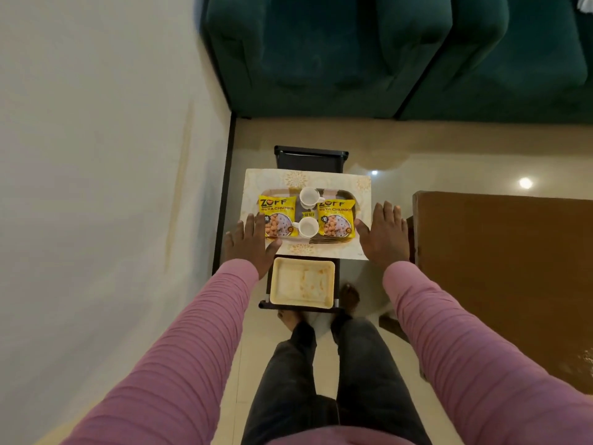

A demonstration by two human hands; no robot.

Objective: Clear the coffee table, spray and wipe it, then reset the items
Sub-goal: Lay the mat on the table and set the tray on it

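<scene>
A tray (330,241) sits on the counter's (309,159) patterned mat (359,184). At the tray's ends lie two yellow packets (277,216) reading "ZOFF SOYA CHUNKS" and "10", with two white cups (307,227) between them. The left grip (248,242) and right grip (383,234), fingers spread straight, flank the tray.

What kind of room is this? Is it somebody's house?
Most likely a living room in a home. There is a big green sofa, and in front of it a small coffee table holds white cups and snack packets.
</scene>
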